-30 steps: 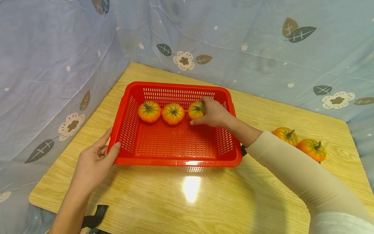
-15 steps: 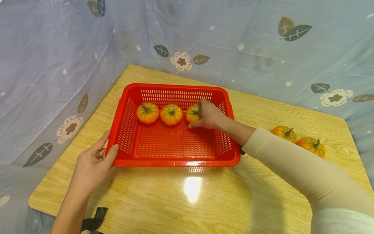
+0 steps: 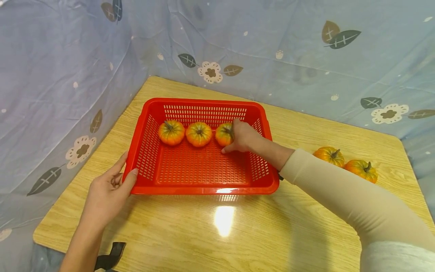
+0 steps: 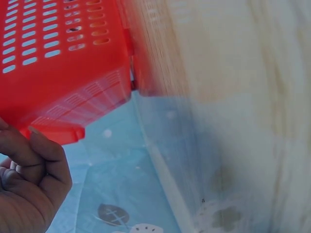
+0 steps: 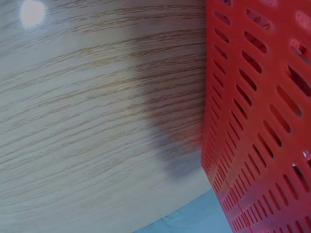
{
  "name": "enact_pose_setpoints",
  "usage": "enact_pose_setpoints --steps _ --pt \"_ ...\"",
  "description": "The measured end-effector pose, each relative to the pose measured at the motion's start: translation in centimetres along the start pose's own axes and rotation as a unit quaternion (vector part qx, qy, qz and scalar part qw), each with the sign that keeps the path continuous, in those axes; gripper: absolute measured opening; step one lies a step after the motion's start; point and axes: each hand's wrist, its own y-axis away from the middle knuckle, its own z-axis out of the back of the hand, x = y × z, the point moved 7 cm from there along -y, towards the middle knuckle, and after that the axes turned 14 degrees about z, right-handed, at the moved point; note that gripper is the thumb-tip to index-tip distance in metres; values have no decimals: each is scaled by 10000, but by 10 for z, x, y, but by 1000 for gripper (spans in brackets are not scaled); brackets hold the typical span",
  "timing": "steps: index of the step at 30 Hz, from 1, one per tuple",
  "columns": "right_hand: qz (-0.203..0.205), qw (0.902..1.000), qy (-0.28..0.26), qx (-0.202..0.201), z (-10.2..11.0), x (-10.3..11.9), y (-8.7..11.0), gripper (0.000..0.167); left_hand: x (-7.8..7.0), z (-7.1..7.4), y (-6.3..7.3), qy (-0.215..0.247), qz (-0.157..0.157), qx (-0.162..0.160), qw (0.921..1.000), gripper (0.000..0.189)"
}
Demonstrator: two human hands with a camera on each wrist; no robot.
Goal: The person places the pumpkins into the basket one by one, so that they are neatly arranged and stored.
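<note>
In the head view, a red plastic basket (image 3: pixel 204 190) with slotted walls stands on the wooden table. My left hand (image 3: pixel 107 192) grips its left rim near the front corner, thumb on top and fingers outside. The left wrist view shows the curled fingers (image 4: pixel 51 155) at the red rim. Three small orange pumpkins sit in a row along the basket's back wall: a left pumpkin (image 3: pixel 171 133), a middle pumpkin (image 3: pixel 199 134) and a right pumpkin (image 3: pixel 223 135). Beside the right pumpkin is my right hand (image 3: pixel 242 136), its thumb and fingers spread, the thumb apart from the pumpkin.
Two more pumpkins lie on the table to the right, a nearer pumpkin (image 3: pixel 362 170) and a farther pumpkin (image 3: pixel 329 155), partly behind the right sleeve (image 3: pixel 333 192). A patterned blue cloth (image 3: pixel 272 49) hangs behind the table (image 3: pixel 176 234). A black strap (image 3: pixel 113 255) shows at the front left.
The right pumpkin has come to rest slightly left, near the middle one. My right thumb and fingers have loosened and drawn off it a little. The left hand keeps its grip.
</note>
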Motion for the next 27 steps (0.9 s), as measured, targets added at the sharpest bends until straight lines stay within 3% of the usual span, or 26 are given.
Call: enact_pose_setpoints --steps 12,17,20,27 --pt "92 9994 -267 -193 8 5 5 95 3 1 0 -98 75 37 9999 57" --pt "395 9972 -346 -524 29 13 13 88 4 3 0 -47 44 3 10000 57" --pt "482 9952 -366 -775 46 14 21 91 4 2 -1 -11 12 -22 10000 57" --pt "167 9874 -803 -1353 84 -4 55 107 2 -1 -3 -13 42 42 10000 57"
